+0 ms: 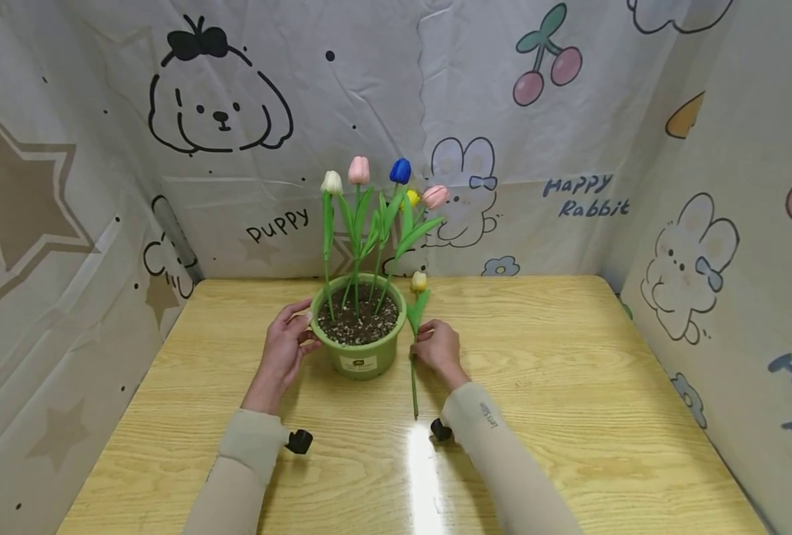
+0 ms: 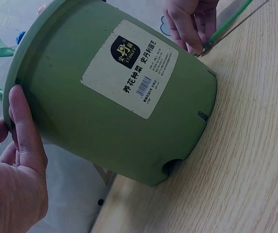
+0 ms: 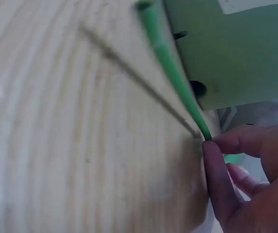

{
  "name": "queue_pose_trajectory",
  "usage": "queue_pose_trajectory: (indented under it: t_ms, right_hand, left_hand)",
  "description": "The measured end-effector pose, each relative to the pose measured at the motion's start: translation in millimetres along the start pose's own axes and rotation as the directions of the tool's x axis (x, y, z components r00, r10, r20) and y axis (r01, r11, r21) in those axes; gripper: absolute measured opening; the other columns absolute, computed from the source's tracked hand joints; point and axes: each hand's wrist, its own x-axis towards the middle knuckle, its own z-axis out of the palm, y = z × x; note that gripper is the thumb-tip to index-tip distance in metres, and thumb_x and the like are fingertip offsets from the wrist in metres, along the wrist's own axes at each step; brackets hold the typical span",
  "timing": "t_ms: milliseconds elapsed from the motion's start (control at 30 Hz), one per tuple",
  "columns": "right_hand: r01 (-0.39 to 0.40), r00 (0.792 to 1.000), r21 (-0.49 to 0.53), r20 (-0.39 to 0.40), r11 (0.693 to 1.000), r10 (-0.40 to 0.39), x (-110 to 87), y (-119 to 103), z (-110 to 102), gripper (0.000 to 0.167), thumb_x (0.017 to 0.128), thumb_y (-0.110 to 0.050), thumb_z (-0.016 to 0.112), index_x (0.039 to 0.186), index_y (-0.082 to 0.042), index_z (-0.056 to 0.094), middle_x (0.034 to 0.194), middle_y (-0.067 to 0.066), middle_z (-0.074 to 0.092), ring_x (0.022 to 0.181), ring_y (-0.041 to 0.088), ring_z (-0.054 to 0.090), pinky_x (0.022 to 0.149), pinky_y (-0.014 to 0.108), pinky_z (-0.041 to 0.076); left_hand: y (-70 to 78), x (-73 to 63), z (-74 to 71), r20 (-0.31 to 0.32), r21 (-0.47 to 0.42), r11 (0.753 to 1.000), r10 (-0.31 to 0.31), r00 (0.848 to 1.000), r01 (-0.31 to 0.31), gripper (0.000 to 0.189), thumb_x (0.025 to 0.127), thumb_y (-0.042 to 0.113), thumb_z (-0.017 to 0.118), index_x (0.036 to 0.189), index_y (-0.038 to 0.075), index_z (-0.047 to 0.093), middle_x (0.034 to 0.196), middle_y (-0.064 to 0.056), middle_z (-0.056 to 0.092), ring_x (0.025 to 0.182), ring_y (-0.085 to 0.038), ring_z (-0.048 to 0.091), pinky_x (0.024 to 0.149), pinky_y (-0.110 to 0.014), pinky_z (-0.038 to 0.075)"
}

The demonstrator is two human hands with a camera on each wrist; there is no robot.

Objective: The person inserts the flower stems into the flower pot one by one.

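Note:
A green flower pot (image 1: 364, 364) filled with dark speckled soil stands upright on the wooden table. Several artificial tulips rise from it, among them a white tulip (image 1: 332, 183), a blue tulip (image 1: 400, 172) and a pink tulip (image 1: 359, 170). At the pot's left side my left hand (image 1: 285, 347) holds its rim; the left wrist view shows the fingers against the lip of the pot. Just right of the pot, my right hand (image 1: 439, 346) pinches the green stem of a yellow-and-white tulip (image 1: 415, 386) between thumb and finger. Its bloom points toward the back wall, the stem end toward me.
The table (image 1: 536, 357) reaches a printed cloth (image 1: 369, 74) hung behind and along both sides. A label (image 2: 131, 70) is on the pot's front. Black wrist cameras (image 1: 299, 441) sit at both cuffs.

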Motion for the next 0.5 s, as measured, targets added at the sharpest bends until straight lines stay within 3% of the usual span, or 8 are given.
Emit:
queue_pose_trajectory:
  t_ms: [200,500]
  right_hand:
    - [-0.063,0.998,0.124,0.039,0.99,0.058,0.5,-1.0,-3.9,0.027,0.081,0.006,0.077,0.107,0.004,0.071,0.098,0.019,0.076,0.063,0.017,0.069,0.053,0.029,0.062]
    - [-0.116,0.991,0.18,0.084,0.977,0.103,2.4,-0.2,-8.2,0.013,0.084,0.004,0.076,0.097,0.003,0.075,0.092,0.019,0.074,0.062,0.019,0.072,0.058,0.031,0.064]
  left_hand:
    - [-0.2,0.5,0.7,-0.007,-0.004,1.0,-0.002,1.0,0.002,0.038,0.109,0.013,0.052,0.146,0.004,0.047,0.088,0.007,0.067,0.065,-0.008,0.062,0.058,-0.02,0.058]
    - [-0.5,0.9,0.4,-0.005,-0.007,1.0,-0.004,1.0,0.004,0.038,0.109,0.014,0.053,0.146,0.004,0.048,0.088,0.007,0.069,0.065,-0.008,0.062,0.059,-0.02,0.058]
